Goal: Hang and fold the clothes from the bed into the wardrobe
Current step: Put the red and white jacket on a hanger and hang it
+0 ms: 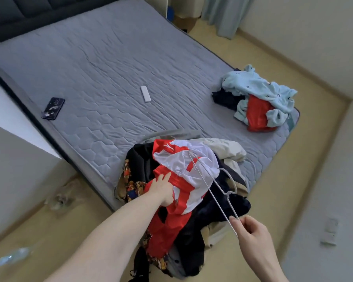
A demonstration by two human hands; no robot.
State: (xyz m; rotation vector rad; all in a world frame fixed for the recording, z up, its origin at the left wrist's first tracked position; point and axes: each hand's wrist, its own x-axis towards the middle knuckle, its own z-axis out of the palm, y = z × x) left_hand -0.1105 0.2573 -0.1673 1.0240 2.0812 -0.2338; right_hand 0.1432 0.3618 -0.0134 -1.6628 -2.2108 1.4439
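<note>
At the near corner of the bed (110, 64), a heap of clothes (194, 216) spills over the mattress edge and hangs toward the floor (306, 123). On top of the heap lies a red and white garment (183, 167). The left hand (163, 189) grips its red band, fingers curled into the cloth. The right hand (251, 228) pinches one end of a white wire hanger (212, 180) between thumb and fingers; the hanger slants up across the heap, its far end over the white cloth and its hook above the dark clothes.

Most of the grey quilted mattress is bare, so open room lies beyond the heap and to the left. A white remote (145, 94) lies near the middle, well apart from the heap. A dark phone (53, 108) sits by the left edge of the bed. At the right-hand corner a second, smaller pile (259, 98) of pale blue, red and dark cloth reaches the mattress edge. Bare floor runs along the right side of the bed to the wall, with a curtain (222, 13) hanging at the far end.
</note>
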